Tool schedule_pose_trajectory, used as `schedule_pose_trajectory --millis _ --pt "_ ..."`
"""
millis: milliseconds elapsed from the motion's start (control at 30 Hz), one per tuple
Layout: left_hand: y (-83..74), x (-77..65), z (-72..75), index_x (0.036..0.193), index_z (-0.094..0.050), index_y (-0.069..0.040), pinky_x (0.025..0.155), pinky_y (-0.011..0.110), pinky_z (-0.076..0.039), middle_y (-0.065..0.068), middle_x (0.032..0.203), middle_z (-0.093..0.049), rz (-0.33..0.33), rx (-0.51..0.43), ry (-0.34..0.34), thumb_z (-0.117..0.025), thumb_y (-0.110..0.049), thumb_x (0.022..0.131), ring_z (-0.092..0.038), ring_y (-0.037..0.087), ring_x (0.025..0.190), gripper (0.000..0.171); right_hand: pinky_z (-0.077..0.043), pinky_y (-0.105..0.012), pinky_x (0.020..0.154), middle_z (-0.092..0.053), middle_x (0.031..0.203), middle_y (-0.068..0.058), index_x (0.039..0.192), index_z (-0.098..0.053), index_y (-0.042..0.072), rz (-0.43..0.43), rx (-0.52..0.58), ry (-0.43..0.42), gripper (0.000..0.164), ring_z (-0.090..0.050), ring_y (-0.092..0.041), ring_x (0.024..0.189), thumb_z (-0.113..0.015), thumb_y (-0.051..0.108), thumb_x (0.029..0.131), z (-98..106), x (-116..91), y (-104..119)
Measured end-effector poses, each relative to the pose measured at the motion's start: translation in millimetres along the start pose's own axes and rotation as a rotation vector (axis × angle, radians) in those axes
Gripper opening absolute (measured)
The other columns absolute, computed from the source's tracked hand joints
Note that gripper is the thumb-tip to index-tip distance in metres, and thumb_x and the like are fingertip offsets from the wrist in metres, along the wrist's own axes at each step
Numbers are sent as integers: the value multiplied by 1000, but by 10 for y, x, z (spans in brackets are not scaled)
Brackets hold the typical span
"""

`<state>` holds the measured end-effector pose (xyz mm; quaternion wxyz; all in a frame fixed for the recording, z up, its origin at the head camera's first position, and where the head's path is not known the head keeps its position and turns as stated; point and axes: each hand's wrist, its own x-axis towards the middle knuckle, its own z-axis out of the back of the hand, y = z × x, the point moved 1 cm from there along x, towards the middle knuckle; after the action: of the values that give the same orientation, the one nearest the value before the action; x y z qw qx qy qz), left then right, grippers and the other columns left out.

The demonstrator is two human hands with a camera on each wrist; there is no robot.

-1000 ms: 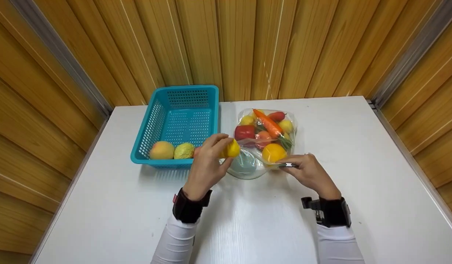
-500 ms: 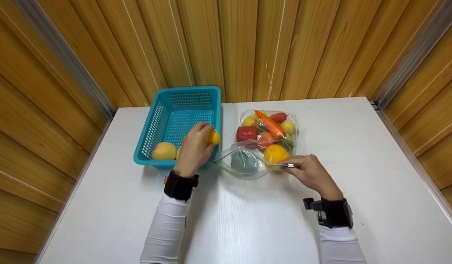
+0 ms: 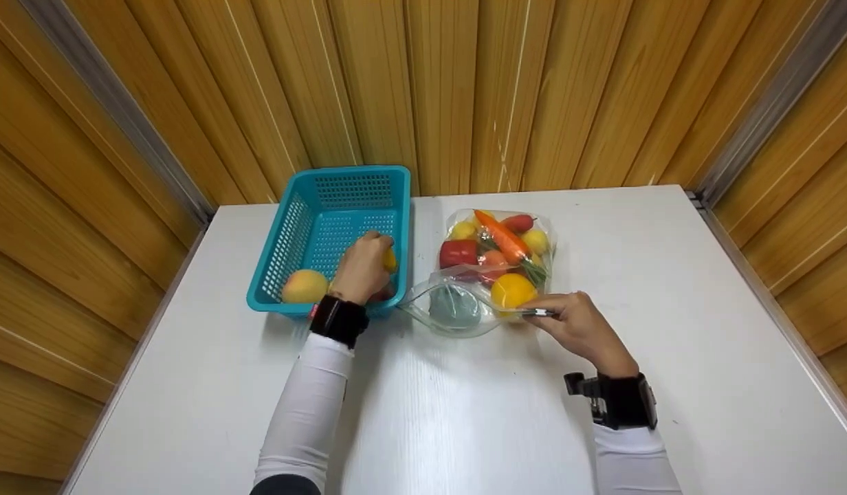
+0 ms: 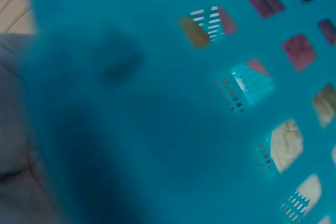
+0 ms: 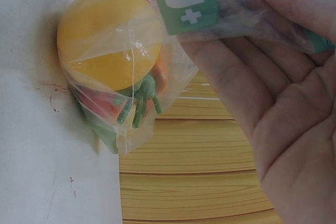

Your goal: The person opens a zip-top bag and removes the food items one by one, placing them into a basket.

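Observation:
My left hand (image 3: 363, 268) is down in the near right of the teal basket (image 3: 280, 307), fingers curled round a small yellow fruit (image 3: 390, 260) that they mostly hide. A peach (image 3: 305, 286) lies in the near left corner. In the left wrist view the basket wall (image 4: 173, 145) fills most of the picture, with fruit showing through its holes. My right hand (image 3: 580, 323) pinches the edge of a clear zip bag (image 3: 455, 306), its mouth gaping toward me. Close by those fingers an orange (image 3: 513, 291) sits in the bag, also plain in the right wrist view.
Further back in the bag lie a carrot (image 3: 500, 234), a red pepper (image 3: 458, 254) and several yellow fruits. The white table (image 3: 458, 426) extends in front, and a wood-panelled wall (image 3: 451, 89) stands behind the basket and bag.
My left hand has moved left with the yellow fruit, from beside the bag's mouth down into the basket. The right hand keeps its hold on the bag's edge.

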<state>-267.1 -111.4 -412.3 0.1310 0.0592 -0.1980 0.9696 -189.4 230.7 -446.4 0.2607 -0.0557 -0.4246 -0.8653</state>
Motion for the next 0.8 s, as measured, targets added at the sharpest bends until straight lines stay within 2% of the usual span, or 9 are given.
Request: schedule_pose_trajectory --millis 133,300,500,600,733,800 --pt "50 70 -52 128 -68 5 92 47 -58 24 122 -68 30 9 47 -71 12 82 -66 37 104 47 -56 -18 80 -79 100 -10 101 -82 2 8 1 2 17 -74 -18 92 -77 -6 87 1 0 8" --pt "86 113 -119 130 -65 4 93 47 -57 24 121 -67 74 25 99 -70 10 85 -66 36 104 45 -56 -18 79 -79 99 -10 100 -82 2 8 0 -3 16 -73 -16 90 -77 -4 87 0 -3 10" --pt "138 108 -223 131 -66 3 93 49 -57 22 125 -61 106 57 163 -73 9 81 -63 37 108 51 -55 -18 80 -79 100 -8 101 -82 3 -12 8 8 14 -71 -12 91 -77 -1 89 -12 -6 5" --pt "158 94 -266 138 -62 3 96 51 -55 23 130 -59 110 82 211 -76 5 80 -61 39 113 60 -55 -17 79 -79 100 -8 101 -82 4 -12 8 8 15 -70 -10 89 -77 -1 89 -10 -6 6" --pt "165 90 -287 148 -51 3 106 54 -50 24 142 -56 106 81 259 -71 3 86 -58 41 125 65 -55 -16 79 -79 99 -10 100 -82 3 6 7 -4 14 -71 -12 88 -77 -2 89 -3 -8 8" --pt "165 88 -288 145 -53 3 106 55 -49 23 143 -57 106 71 277 -69 2 88 -58 40 126 59 -55 -16 80 -79 98 -10 100 -82 3 14 7 -10 13 -73 -15 90 -77 -2 89 -3 -12 6"
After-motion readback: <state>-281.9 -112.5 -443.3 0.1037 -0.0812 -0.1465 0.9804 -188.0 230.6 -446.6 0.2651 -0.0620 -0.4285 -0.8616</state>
